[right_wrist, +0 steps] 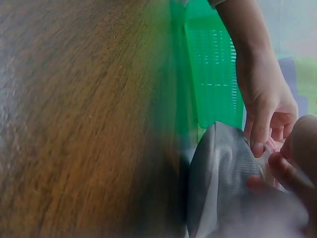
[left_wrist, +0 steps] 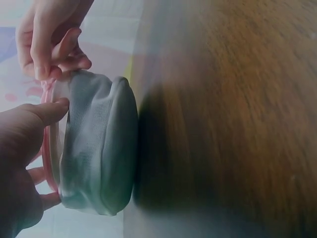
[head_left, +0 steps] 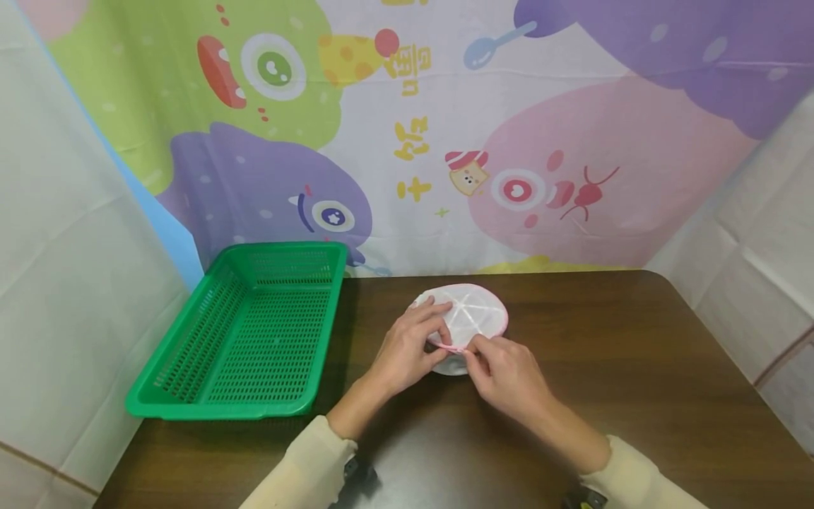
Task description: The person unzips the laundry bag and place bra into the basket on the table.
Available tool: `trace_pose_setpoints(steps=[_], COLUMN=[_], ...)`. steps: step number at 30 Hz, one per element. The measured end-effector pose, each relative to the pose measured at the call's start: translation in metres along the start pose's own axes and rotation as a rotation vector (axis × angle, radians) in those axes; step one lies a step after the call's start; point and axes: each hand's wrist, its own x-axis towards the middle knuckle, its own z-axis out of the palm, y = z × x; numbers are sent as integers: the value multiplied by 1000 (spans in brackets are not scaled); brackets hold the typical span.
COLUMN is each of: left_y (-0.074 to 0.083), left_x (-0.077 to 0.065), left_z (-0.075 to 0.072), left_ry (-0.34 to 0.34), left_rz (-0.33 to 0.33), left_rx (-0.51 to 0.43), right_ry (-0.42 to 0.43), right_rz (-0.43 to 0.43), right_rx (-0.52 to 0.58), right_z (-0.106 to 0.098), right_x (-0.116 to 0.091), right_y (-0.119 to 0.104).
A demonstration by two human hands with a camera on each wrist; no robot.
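Observation:
A round, whitish mesh laundry bag (head_left: 473, 311) with a pink zippered rim stands on the table, its flat top crossed by pale star-like lines. In the left wrist view the bag's side (left_wrist: 99, 148) looks grey and soft. My left hand (head_left: 407, 346) holds the near left of the rim, thumb against the side and fingers over the top. Close by, my right hand (head_left: 509, 371) pinches the pink edge at the near side with thumb and forefinger. The zipper pull is hidden by the fingers. Part of my right hand (right_wrist: 297, 168) is blurred in the right wrist view.
A green plastic basket (head_left: 333, 318) with slotted walls stands left of the bag on the brown wooden table (head_left: 610, 367). Behind the table hangs a cloth (head_left: 407, 233) printed with cartoon figures. Pale panels (head_left: 763, 233) flank both sides.

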Motion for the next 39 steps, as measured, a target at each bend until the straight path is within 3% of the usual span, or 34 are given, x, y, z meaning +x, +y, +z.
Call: trace_pose_setpoints(steps=[11,21,33,39], left_y=[2,-4,-2,-1], left_x=[-1,-1,0,0], left_z=[2,0,-1,1], left_ry=[-21,10,-13,-3], left_rz=[0,32,8,48], left_rx=[-5,-4,-1,3], right_ry=[-54,6,-10,-28], right_rz=[30,1,19,26], right_rx=[14,5,10,24], right_z=[2,3,3,3], right_x=[0,0,-1,0], right_y=[-3,-1,-1,-4])
